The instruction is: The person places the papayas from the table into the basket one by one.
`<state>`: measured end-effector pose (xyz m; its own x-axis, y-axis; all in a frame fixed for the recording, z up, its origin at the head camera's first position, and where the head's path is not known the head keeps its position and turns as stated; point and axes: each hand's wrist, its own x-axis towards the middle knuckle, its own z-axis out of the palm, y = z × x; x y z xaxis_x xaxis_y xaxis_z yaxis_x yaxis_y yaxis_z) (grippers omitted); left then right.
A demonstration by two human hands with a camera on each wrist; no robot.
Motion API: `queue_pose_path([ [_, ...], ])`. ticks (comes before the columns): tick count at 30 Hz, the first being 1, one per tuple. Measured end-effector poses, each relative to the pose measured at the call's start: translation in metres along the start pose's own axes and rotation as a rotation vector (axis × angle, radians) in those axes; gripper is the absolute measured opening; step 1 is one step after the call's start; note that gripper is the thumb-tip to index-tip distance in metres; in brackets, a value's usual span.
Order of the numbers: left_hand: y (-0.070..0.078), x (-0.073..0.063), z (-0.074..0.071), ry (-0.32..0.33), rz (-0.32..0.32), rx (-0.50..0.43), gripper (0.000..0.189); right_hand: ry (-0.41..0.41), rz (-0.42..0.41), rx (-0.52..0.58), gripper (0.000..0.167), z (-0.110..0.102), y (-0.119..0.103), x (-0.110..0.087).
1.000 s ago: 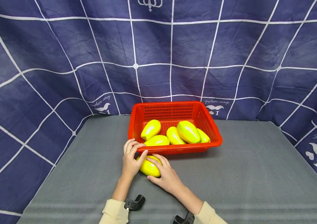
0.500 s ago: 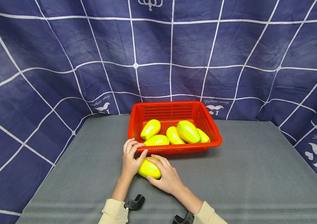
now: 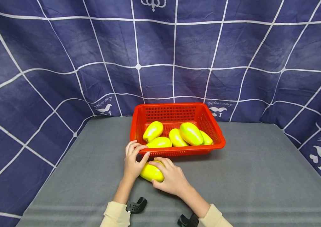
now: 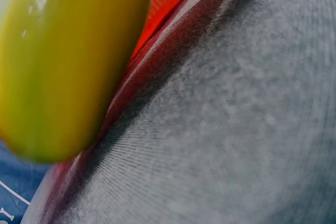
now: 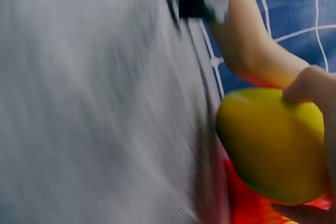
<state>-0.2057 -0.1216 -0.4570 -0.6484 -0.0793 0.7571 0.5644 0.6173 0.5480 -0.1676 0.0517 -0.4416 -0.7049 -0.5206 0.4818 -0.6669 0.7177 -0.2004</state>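
Yellow-green fruit, red basket, grey desk

The fruit (image 3: 151, 172) at lower centre is yellow-green; the perforated basket (image 3: 217, 136) is red; the backdrop (image 3: 64, 47) above is navy with white grid lines.

Right hand (image 3: 172, 180) slid further over mango (image 3: 150, 172); fingers cover more.

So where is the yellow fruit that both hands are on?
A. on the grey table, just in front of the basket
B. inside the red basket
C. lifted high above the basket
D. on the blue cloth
A: the fruit lies on the grey table before the red basket.
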Motion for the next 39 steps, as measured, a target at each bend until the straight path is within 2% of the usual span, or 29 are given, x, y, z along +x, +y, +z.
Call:
queue_pose_path([
  [6, 0.000, 0.000, 0.000, 0.005, -0.011, -0.009, 0.020, -0.105, 0.023, 0.016, 0.054, -0.029, 0.000, 0.006],
  [10, 0.000, -0.001, 0.000, 0.006, 0.006, -0.005, 0.020, -0.167, 0.054, 0.026, 0.054, -0.050, -0.001, 0.008],
  [15, 0.000, -0.002, 0.000, 0.013, 0.021, -0.009, 0.019, -0.179, 0.098, 0.058, 0.055, -0.072, -0.002, 0.010],
  [22, -0.001, 0.001, 0.000, 0.013, 0.031, -0.013, 0.020, -0.095, 0.131, 0.056, 0.055, -0.088, 0.001, 0.012],
  [33, 0.000, 0.000, 0.000, 0.011, 0.000, -0.007, 0.020, 0.074, 0.136, 0.036, 0.055, -0.094, 0.011, 0.012],
  [39, 0.001, 0.001, 0.000, 0.006, -0.009, -0.012, 0.020, 0.154, 0.186, 0.045, 0.058, -0.097, 0.018, 0.015],
])
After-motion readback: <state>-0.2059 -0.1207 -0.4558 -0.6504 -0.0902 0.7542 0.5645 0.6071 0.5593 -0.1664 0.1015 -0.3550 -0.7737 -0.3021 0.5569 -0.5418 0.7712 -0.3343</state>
